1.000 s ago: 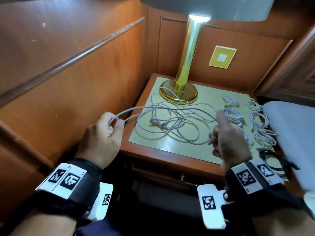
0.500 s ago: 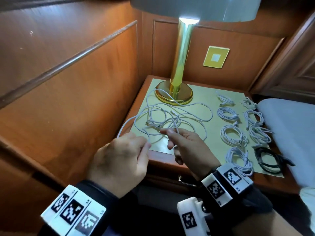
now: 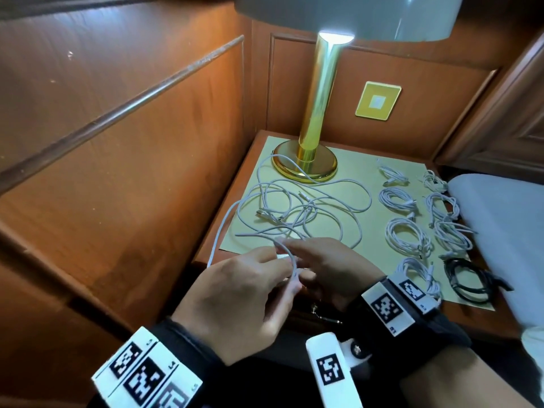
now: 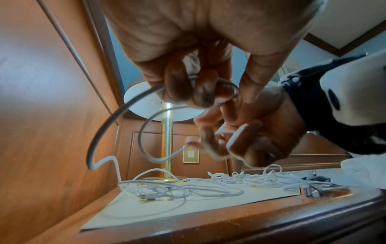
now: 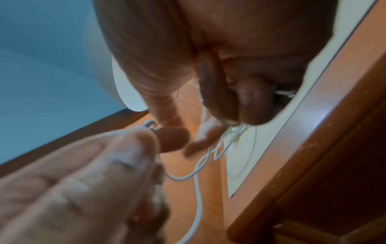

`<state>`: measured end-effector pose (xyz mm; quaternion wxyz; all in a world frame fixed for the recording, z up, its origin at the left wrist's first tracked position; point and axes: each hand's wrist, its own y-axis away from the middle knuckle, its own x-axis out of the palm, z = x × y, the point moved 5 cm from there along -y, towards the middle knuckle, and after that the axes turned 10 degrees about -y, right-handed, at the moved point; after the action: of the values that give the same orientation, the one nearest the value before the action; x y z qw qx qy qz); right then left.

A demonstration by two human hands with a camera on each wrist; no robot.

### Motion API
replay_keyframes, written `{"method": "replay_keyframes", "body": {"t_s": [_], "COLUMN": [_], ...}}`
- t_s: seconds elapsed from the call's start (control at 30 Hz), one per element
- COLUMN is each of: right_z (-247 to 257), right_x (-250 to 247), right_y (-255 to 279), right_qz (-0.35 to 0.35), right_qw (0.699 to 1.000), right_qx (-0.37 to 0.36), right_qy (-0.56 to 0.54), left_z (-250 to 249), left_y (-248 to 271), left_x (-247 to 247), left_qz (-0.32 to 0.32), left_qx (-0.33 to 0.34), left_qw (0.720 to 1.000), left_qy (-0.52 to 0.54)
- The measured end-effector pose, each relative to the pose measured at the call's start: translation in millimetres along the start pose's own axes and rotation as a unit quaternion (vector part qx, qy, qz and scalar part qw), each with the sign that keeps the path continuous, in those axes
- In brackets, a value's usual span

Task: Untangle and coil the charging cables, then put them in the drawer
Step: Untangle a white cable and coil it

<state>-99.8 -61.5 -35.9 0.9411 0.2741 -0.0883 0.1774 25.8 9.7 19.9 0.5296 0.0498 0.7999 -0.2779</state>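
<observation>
**Winding the first turn of the loose white cable**

From the left: my left hand (image 3: 235,293) hangs in front of the nightstand (image 3: 206,254), fingers curled round a small loop of the white cable (image 3: 217,231), pinching it near the fingertips. From that grip the cable arcs up and left off the table edge, then runs back to the right onto the yellow mat (image 3: 347,248), where it joins the tangled pile (image 3: 297,210) in front of the brass lamp (image 3: 312,119). So its free length lies roughly left-to-right across the mat, the held end pointing toward me.

My right hand (image 3: 323,260) meets the left one, thumb and forefinger pinching the cable just beside the loop; the right wrist view is too blurred to show the plug.

To do this step well, I judge each turn should match the first loop, fed by the right hand with slack drawn slowly so the pile does not knot tighter or snag the lamp base.

Further right, seven white coils (image 3: 407,237) and one black coil (image 3: 468,278) lie in two rows. The drawer (image 3: 323,316) beneath appears closed.
</observation>
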Motion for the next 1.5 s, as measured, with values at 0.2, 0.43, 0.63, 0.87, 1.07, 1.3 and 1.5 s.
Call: {"method": "replay_keyframes", "body": {"t_s": [0.2, 0.43, 0.63, 0.87, 1.07, 1.3, 1.5], "right_z": [25.5, 25.2, 33.9, 39.8, 18.3, 12.3, 17.9], "right_x": [-6.5, -5.2, -31.5, -86.9, -27.4, 4.0, 13.8], "right_y": [6.5, 11.5, 6.3, 11.3, -3.1, -8.5, 1.0], "right_qz": [-0.01, -0.016, -0.157, -0.338, -0.147, 0.006, 0.101], "right_qw": [0.996, 0.995, 0.975, 0.933, 0.981, 1.0, 0.99], "right_qx": [-0.019, -0.099, -0.134, -0.116, -0.063, -0.015, -0.088], "right_qy": [-0.084, 0.007, -0.08, 0.034, 0.109, 0.006, 0.033], "left_z": [28.1, 28.0, 49.9, 107.8, 52.1, 2.8, -4.0], "left_y": [0.3, -2.0, -2.5, 8.5, 9.9, 9.0, 6.5], "left_x": [13.3, 31.4, 20.0, -13.6, -24.2, -5.7, 3.0], "left_qz": [0.006, 0.053, 0.013, -0.165, -0.222, -0.079, -0.015], "left_qx": [-0.026, -0.015, -0.073, -0.272, -0.141, 0.069, 0.135], "left_qw": [0.999, 0.997, 0.997, 0.939, 0.965, 0.993, 0.99], "left_qy": [0.023, 0.046, 0.007, -0.133, -0.02, 0.061, 0.04]}}
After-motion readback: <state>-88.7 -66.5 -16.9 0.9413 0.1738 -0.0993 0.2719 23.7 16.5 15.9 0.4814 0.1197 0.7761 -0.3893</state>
